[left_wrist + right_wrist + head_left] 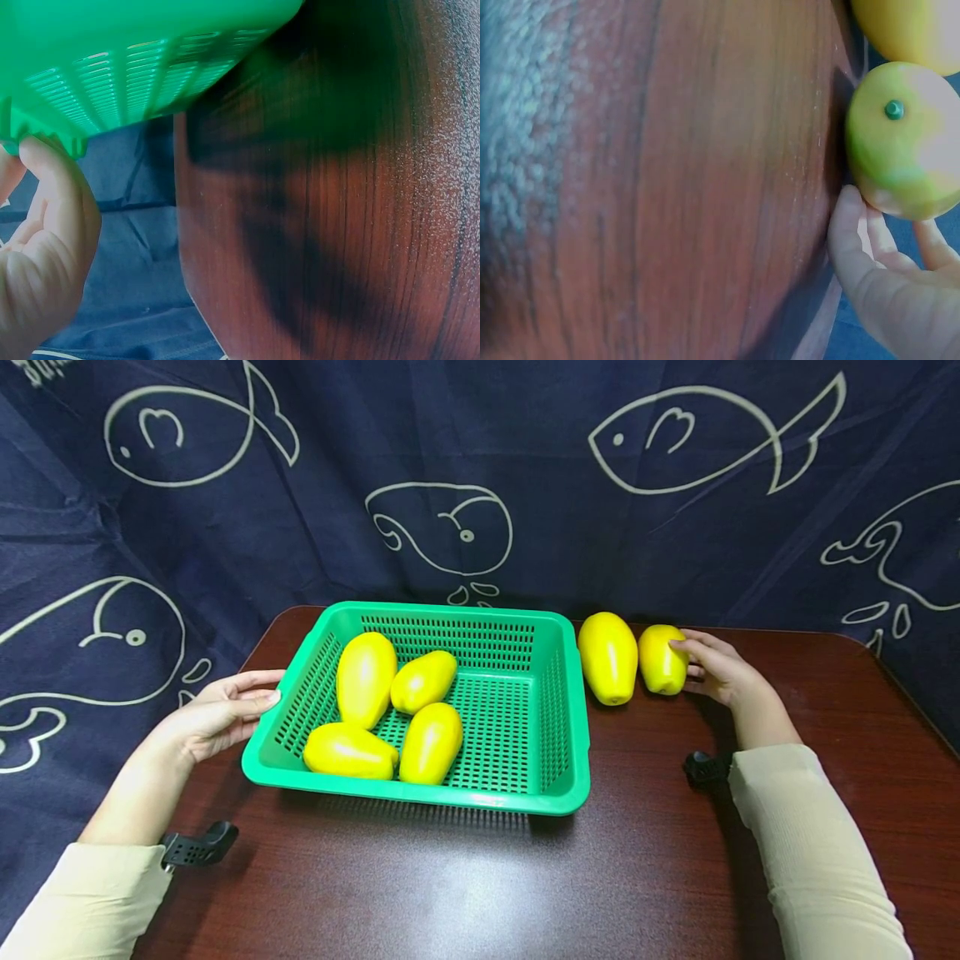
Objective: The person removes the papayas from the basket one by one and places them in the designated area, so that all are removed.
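Note:
A green plastic basket (491, 800) stands on the table with several yellow papayas inside, grouped toward its left. My left hand (225, 714) holds the basket's left rim, thumb over the edge and fingers below; the left wrist view shows the hand (49, 240) at the basket's slotted side (142, 71). To the right of the basket is a large papaya (608, 658). Beside it lies a smaller papaya (663, 660), gripped at its right side by my right hand (716, 668). In the right wrist view, that papaya (892, 150) shows a green stem nub, with fingertips against its lower edge.
The brown wooden table (480, 885) reaches back to a dark blue curtain (555, 552) with white fish and whale drawings. Black straps (198, 846) are on both wrists, next to the light sleeves. Light glares off the table's front middle.

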A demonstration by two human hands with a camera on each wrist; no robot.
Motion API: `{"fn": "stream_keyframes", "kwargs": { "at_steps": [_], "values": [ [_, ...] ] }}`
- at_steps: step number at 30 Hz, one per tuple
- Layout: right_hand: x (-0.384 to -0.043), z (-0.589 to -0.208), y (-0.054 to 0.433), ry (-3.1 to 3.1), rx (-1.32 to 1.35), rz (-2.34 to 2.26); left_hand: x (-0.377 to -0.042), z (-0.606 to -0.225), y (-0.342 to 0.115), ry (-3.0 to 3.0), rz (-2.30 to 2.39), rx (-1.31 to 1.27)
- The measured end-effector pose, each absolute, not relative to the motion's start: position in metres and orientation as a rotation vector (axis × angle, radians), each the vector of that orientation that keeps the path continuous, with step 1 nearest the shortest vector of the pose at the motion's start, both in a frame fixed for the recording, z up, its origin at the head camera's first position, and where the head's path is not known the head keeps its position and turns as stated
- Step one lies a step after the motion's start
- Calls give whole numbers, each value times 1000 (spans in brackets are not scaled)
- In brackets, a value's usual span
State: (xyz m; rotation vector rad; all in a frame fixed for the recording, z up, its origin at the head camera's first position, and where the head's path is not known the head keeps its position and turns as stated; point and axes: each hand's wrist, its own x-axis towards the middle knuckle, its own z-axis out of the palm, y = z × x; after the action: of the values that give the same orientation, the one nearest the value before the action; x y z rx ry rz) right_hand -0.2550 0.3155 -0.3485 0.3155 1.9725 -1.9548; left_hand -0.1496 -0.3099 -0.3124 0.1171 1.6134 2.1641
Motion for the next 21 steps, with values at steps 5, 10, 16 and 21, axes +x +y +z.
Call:
{"fn": "stream_keyframes", "kwargs": {
  "at_steps": [5, 10, 16, 21],
  "values": [
    [-255, -348, 315, 1986, 318, -1939, -150, -312, -310, 1614, 2162, 115],
    [-255, -347, 315, 1990, 324, -1927, -150, -312, -308, 1623, 2155, 112],
    [-254, -347, 317, 1949, 336, -1960, -149, -312, -308, 1626, 2152, 115],
    [-251, -347, 321, 1886, 356, -2021, -149, -313, -308, 1627, 2158, 111]
  ]
}}
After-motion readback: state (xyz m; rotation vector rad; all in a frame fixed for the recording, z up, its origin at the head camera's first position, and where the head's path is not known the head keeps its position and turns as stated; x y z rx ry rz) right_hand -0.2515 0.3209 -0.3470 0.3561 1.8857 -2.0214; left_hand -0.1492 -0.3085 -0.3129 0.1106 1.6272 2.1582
